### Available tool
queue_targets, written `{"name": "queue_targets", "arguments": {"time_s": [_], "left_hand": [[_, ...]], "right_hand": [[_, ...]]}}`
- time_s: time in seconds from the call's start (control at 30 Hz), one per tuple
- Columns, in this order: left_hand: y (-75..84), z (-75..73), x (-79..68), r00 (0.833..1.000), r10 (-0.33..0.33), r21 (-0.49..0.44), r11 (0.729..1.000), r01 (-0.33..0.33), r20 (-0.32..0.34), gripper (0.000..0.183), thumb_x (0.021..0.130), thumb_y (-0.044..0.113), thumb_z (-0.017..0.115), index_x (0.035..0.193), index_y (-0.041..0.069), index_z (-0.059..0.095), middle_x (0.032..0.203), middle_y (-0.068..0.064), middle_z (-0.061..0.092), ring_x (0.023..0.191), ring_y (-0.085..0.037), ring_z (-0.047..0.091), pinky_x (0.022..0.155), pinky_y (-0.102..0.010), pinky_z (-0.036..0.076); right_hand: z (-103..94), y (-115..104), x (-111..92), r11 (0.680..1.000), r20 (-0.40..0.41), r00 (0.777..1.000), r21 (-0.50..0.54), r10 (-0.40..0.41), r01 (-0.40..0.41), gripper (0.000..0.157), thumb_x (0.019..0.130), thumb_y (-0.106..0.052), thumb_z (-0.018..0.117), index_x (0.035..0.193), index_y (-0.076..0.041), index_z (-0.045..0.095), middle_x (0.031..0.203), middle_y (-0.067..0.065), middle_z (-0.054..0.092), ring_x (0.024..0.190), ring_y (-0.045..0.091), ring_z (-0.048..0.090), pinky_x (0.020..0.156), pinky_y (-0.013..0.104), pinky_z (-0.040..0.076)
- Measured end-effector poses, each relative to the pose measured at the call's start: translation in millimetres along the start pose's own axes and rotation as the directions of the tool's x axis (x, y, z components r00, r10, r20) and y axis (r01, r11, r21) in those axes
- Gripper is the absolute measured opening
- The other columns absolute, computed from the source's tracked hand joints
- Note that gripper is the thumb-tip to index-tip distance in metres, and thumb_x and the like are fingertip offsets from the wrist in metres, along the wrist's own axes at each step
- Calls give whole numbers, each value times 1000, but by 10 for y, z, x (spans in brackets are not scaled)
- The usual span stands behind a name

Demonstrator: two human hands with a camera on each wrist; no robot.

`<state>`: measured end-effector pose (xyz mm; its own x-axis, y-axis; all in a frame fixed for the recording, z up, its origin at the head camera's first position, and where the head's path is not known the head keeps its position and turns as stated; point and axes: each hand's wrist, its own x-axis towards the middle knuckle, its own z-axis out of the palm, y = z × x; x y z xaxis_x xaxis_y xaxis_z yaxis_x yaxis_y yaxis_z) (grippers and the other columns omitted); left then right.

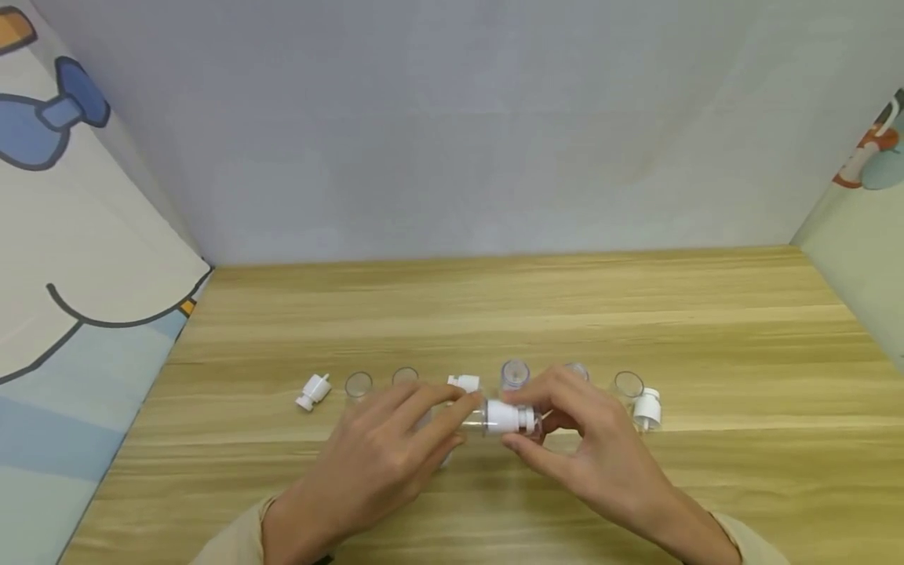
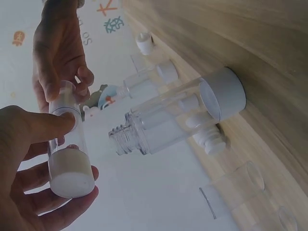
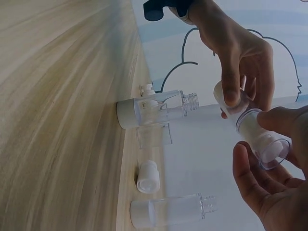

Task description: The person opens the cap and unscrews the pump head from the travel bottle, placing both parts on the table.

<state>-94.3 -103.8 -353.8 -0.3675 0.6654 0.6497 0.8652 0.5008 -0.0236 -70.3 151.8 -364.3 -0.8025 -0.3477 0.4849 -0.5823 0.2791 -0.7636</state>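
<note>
Both hands hold one clear bottle with a white base (image 2: 72,174) and a white pump head (image 1: 503,417), lying sideways above the table. My left hand (image 1: 384,447) grips the body near the base, its fingers curled around it in the left wrist view. At the other end, my right hand (image 1: 600,447) pinches a clear cap (image 3: 273,153) between thumb and fingers. The cap sits around the pump head; whether it is fully seated I cannot tell. In the head view the left fingers hide most of the base.
Loose white pump heads (image 1: 314,391) lie on the wooden table (image 1: 494,306), another pump head (image 1: 647,410) at the right. Clear caps (image 1: 359,383) stand in the same row. Open-necked clear bottles with white bases (image 3: 127,114) stand upright close to the hands. A pale wall (image 1: 480,157) rises behind.
</note>
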Motion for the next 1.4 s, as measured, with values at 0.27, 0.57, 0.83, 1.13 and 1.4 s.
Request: {"name": "queue_targets", "arguments": {"time_s": [0.27, 0.57, 0.83, 1.13, 1.4], "left_hand": [[-43, -107, -77, 997, -62, -33, 998, 60, -51, 28, 107, 24, 59, 128, 10, 72, 116, -3, 75, 96, -21, 71, 82, -33, 60], [-120, -283, -150, 986, -139, -123, 984, 127, -97, 34, 111, 29, 51, 127, 9, 73, 119, -4, 74, 103, -22, 71, 88, -35, 59], [-83, -288, -182, 983, -148, -117, 984, 136, -108, 35, 111, 31, 53, 129, 8, 72, 121, -5, 74, 100, -21, 70, 92, -36, 56], [-65, -332, -223, 977, -164, -146, 979, 143, -140, 36, 109, 31, 57, 129, 5, 71, 120, -5, 74, 101, -22, 70, 95, -31, 55], [-55, -376, -277, 973, -185, -177, 971, 160, -137, 37, 109, 31, 57, 130, 3, 70, 121, -7, 73, 103, -21, 70, 97, -28, 56]], "right_hand": [[-209, -4, -45, 995, 10, 996, 41, 92, -92, 42, 82, 7, 84, 117, -13, 71, 112, 2, 68, 93, 10, 67, 76, 25, 64], [-371, 5, -120, 999, -19, 1000, 41, -9, 10, 56, 73, 20, 82, 121, -7, 70, 115, 4, 67, 92, 11, 67, 76, 21, 62], [-284, -25, -89, 980, 37, 995, -172, -95, 100, 54, 75, 10, 86, 121, -14, 71, 119, -1, 65, 89, 5, 66, 75, 15, 59], [-263, -19, -33, 907, 193, 965, -349, -178, 237, 23, 106, -24, 62, 127, -17, 68, 126, 0, 64, 100, 10, 65, 82, 10, 55], [-182, 28, 1, 787, 324, 927, -515, -187, 339, 43, 89, -4, 77, 128, -18, 68, 123, 0, 65, 101, 14, 66, 80, 22, 57]]}}
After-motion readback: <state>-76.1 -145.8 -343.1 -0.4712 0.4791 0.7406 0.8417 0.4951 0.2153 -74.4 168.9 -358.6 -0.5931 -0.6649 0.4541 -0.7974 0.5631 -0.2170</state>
